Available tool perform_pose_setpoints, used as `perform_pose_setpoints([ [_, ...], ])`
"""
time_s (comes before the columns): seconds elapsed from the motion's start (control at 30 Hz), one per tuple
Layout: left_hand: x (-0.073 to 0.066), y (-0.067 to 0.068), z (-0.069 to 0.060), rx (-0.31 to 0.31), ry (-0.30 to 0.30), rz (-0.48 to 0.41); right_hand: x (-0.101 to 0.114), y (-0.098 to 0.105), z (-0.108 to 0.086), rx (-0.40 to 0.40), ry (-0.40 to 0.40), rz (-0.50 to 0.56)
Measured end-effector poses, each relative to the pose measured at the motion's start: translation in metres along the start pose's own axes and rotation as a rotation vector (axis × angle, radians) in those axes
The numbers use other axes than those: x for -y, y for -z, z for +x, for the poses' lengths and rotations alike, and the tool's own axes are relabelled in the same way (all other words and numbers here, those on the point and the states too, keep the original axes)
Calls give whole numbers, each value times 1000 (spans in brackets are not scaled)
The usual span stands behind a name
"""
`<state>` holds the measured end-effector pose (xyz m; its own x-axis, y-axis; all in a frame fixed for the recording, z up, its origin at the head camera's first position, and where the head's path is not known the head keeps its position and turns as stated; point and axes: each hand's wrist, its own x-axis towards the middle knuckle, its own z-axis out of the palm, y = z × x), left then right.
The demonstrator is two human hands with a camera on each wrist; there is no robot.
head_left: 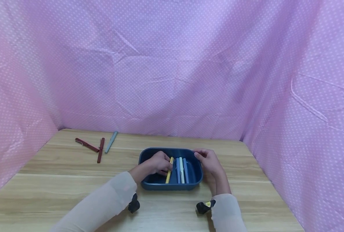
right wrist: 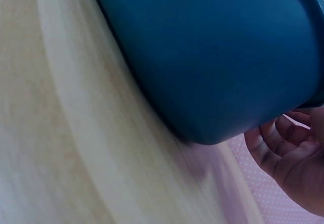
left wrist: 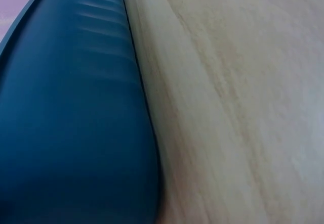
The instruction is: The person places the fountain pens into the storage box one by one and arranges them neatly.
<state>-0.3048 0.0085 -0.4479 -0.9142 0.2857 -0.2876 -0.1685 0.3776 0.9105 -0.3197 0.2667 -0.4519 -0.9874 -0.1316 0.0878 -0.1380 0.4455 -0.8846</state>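
Left hand [head_left: 160, 162] pinching yellow pen [head_left: 168, 177] in blue box [head_left: 172, 187], right hand [head_left: 209, 160] holding its far right corner, three more pens [head_left: 181, 170] beside it, two red pens [head_left: 101, 150] and gray pen [head_left: 111, 142] on table [head_left: 38, 187], pink cloth [head_left: 172, 80] behind.

you can't read any words or numbers here. your black right wrist camera [head_left: 202, 208] has a small yellow sticker [head_left: 208, 204] on it, but in the head view it is too tiny for you to make out. on the pens [head_left: 181, 170] and the blue box [head_left: 172, 187] you can't pick out any letters, brand names or signs.
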Motion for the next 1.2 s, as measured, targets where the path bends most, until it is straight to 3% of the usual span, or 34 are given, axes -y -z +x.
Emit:
perform_pose_setpoints([
  [0.33, -1, -10, 1, -37, 16, -29, -1, 0, 0, -5, -3, 17],
  [0.87, -7, -23, -4, -135, 7, 31, -3, 0, 2, 4, 21, 9],
  [1.2, -10, -23, -7, -125, 36, 29, 0, 1, 0, 8, 13, 17],
])
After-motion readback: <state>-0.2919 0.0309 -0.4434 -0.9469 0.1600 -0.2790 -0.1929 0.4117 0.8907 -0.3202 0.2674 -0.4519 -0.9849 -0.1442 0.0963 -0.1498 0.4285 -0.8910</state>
